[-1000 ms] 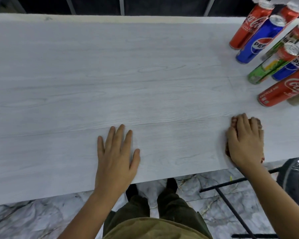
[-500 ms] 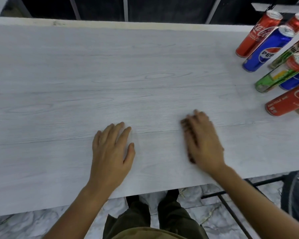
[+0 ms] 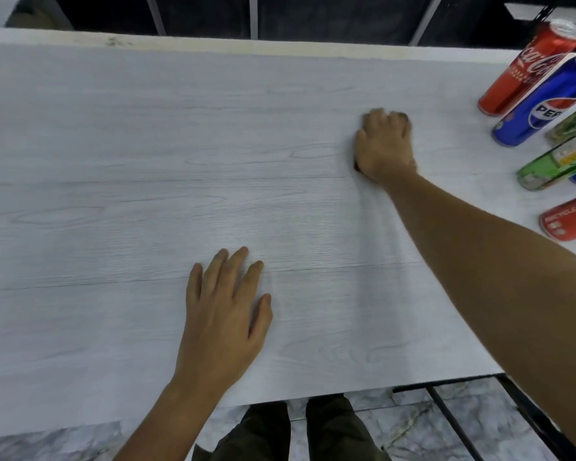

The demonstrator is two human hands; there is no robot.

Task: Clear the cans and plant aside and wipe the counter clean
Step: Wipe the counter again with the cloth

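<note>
Wiping stage, by my read: cans already grouped at the counter's right end, 2 to 3 o'clock from centre. No plant in view.

Right hand [image 3: 384, 144] reaches out over the counter [image 3: 147, 144], at about 1 o'clock from the left hand, fingers curled down on something dark. Only slivers of it show at the fingertips and under the palm heel; likely a cloth, can't confirm what it is. Left hand [image 3: 225, 314] lies flat, fingers straight and slightly spread, palm down near the front edge at 6 o'clock, holding nothing, looks like bracing.

Key relation: cans sit at 3 o'clock from the right hand, near but apart. Coca-Cola can [image 3: 526, 71] and Pepsi can [image 3: 546, 104] are closest; green can [image 3: 556, 163] and another red can [image 3: 567, 219] lie further toward the front edge. All appear to be standing. Right hand is much the nearer of the two to the cans; the left is well apart from them.

Unwiped stretch probably lies at 9 o'clock from the right hand, the whole left half of the counter. A sweep that way moves off the cans; a sweep toward 3 o'clock risks knocking the Pepsi can.
</note>
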